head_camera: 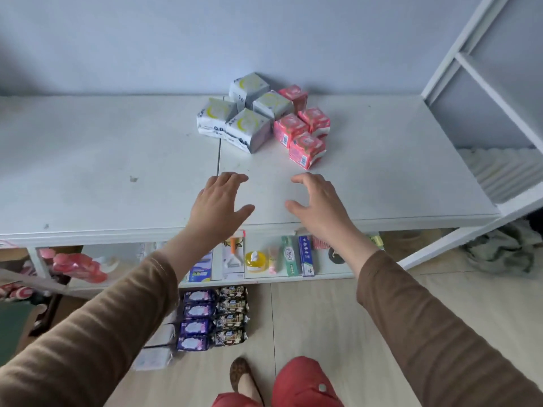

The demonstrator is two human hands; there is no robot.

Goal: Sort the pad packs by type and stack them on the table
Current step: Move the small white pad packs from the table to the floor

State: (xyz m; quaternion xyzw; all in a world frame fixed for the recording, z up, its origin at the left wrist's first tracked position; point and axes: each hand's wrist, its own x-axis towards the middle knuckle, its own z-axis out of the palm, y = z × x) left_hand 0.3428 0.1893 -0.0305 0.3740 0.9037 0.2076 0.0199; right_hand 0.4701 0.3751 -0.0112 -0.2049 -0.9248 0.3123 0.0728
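Packs sit toward the table's [88,160] back edge: grey packs [235,118] beside red packs [302,133], touching. Both hands are empty with fingers spread, hovering near the front edge. Left hand [219,205] lines up with grey, right hand [318,205] with red, straight ahead.

A single wide-angle view looks from the person's head, forward and steeply down over the flat white table [367,160]. The pale wall fills the top, the light wooden floor [323,318] the bottom. Both brown-sleeved arms reach in from the lower corners. Edges bow with lens distortion.
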